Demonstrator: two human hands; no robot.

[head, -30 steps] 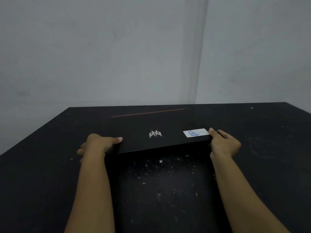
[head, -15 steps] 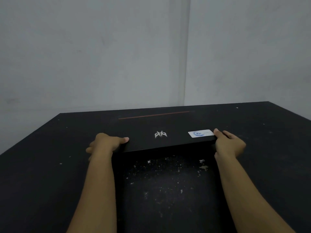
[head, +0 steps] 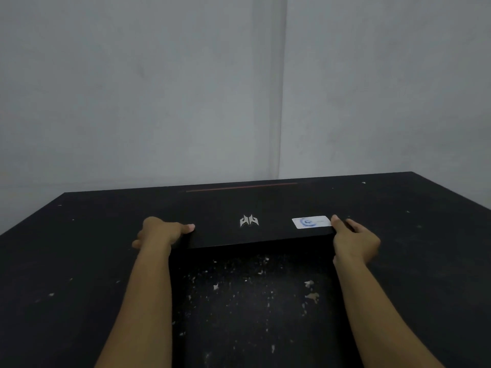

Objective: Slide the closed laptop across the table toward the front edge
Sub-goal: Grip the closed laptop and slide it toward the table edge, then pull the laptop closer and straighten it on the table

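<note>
The stiff, heavyish laptop (head: 255, 211), far at 12 o'clock, is gripped at near corners by left hand (head: 159, 232) and right hand (head: 354, 240) fingers.

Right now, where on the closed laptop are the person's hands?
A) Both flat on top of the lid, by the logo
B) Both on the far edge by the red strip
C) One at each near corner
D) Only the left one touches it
C: the left hand and right hand each clasp a near corner of the black laptop, thumbs on the lid.

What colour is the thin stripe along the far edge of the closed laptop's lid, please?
The stripe is dull red against the black laptop lid, seen in the head view.
</note>
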